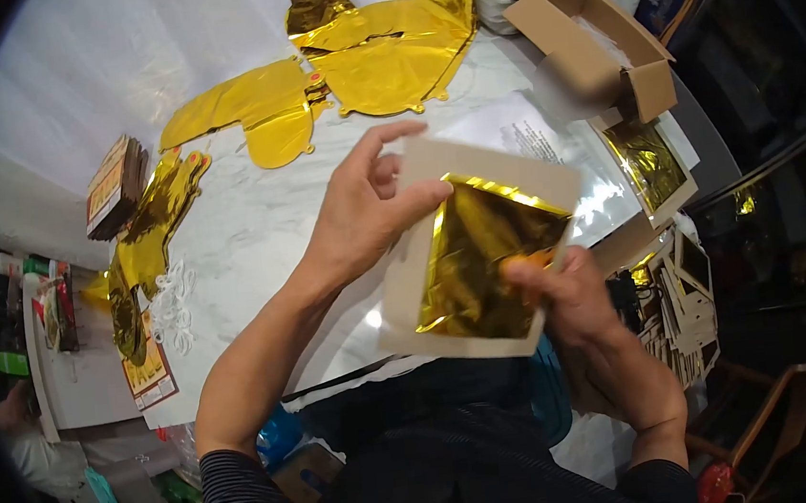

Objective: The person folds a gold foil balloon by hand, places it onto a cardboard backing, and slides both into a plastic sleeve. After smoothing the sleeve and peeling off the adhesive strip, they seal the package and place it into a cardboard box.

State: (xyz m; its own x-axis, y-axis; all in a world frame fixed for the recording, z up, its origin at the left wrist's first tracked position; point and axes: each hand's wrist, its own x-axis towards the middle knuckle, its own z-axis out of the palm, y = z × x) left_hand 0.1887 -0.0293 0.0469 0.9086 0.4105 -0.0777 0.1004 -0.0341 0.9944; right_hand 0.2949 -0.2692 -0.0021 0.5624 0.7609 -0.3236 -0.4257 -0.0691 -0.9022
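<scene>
Between my two hands is a pale card with a folded gold foil balloon lying on its face. My left hand pinches the card's upper left side, its thumb on the front near the foil's corner and the other fingers curled at the edge. Gripping the lower right edge, my right hand presses its thumb onto the foil. The card is tilted above the front of the white marbled table. Fingers behind the card are hidden.
Flat gold foil balloons lie at the back, others at the left. White strings and stacked printed cards are left. An open cardboard box, another foil-bearing card and piled cards are right.
</scene>
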